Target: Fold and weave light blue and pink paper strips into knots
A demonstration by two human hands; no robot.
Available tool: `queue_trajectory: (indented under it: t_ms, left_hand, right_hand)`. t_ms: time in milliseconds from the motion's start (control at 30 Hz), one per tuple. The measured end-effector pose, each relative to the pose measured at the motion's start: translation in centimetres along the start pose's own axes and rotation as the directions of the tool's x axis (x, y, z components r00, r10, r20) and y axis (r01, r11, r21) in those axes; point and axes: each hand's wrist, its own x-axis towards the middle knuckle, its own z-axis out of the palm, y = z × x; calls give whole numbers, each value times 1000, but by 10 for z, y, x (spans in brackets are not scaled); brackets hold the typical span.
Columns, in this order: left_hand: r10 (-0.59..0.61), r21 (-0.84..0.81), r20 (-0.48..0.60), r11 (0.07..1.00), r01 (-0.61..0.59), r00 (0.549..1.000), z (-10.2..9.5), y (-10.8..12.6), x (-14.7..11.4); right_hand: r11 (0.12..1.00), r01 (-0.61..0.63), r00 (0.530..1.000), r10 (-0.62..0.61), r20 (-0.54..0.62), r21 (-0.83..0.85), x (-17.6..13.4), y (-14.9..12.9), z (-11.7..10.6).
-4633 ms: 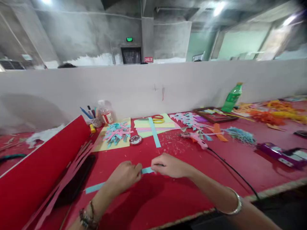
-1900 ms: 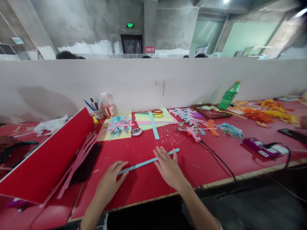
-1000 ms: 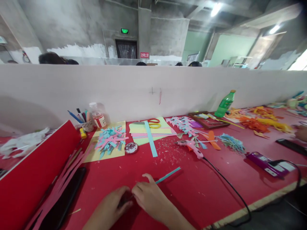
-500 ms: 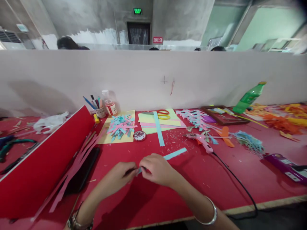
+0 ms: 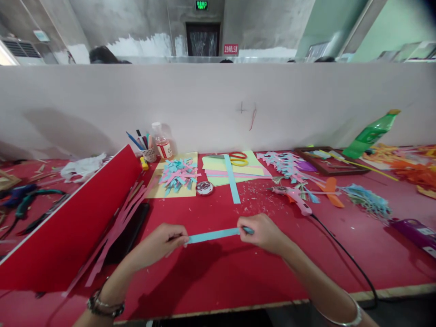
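A light-blue paper strip (image 5: 214, 235) is stretched between my two hands above the red table. My left hand (image 5: 170, 240) pinches its left end between thumb and fingers. The fingers of my right hand (image 5: 260, 232) are closed round the strip near its other end, and a short piece sticks out past them. Beyond the hands, a second blue paper strip (image 5: 232, 179) lies across yellow and pink paper sheets (image 5: 252, 170) with scissors (image 5: 238, 159) on them. A round tin (image 5: 204, 188) sits left of that strip.
Cut paper pieces (image 5: 177, 175) lie in a pile on yellow paper. A pink glue gun (image 5: 294, 196) with a black cord rests at the right. At the left stands a slanted red board (image 5: 85, 222) beside pink paper strips (image 5: 114, 231). A green bottle (image 5: 371, 134) leans at the back right.
My right hand has moved right, away from my left hand, sliding out along the blue strip. The strip now spans the gap between them. The view has shifted slightly.
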Motion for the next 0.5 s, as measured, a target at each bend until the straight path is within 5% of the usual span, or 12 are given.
queue_trajectory:
  t_ms: [200, 367, 500]
  left_hand:
    - [-1, 69, 43, 998, -2, 999, -13, -18, -12]
    - [-10, 174, 35, 985, 4, 999, -9, -22, -10]
    - [47, 217, 53, 974, -57, 997, -1, -11, 1]
  right_hand:
    - [977, -198, 980, 196, -29, -85, -32, 39, -13]
    - [897, -396, 905, 345, -247, -199, -41, 48, -22]
    - [994, -112, 928, 105, -357, 1, -15, 7, -15]
